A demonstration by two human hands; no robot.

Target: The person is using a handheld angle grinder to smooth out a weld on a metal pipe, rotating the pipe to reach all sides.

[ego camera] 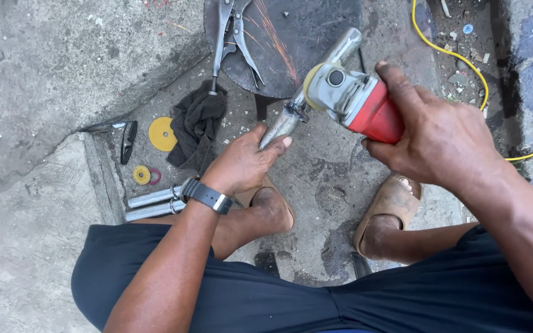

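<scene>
Steel tube | long axis up-right, seemingly | left hand grip low

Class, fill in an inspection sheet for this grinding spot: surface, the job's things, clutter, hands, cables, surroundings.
Surface: rough concrete floor, stained.
Job's things: red angle grinder on a metal tube; sparks fly.
Clutter: dark rag, yellow disc, locking pliers, two spare tubes, round dark plate.
Hands: left hand grips the tube; right hand grips the grinder.
Cables: yellow cable along the floor.
Surroundings: sandalled feet close below the work.
</scene>
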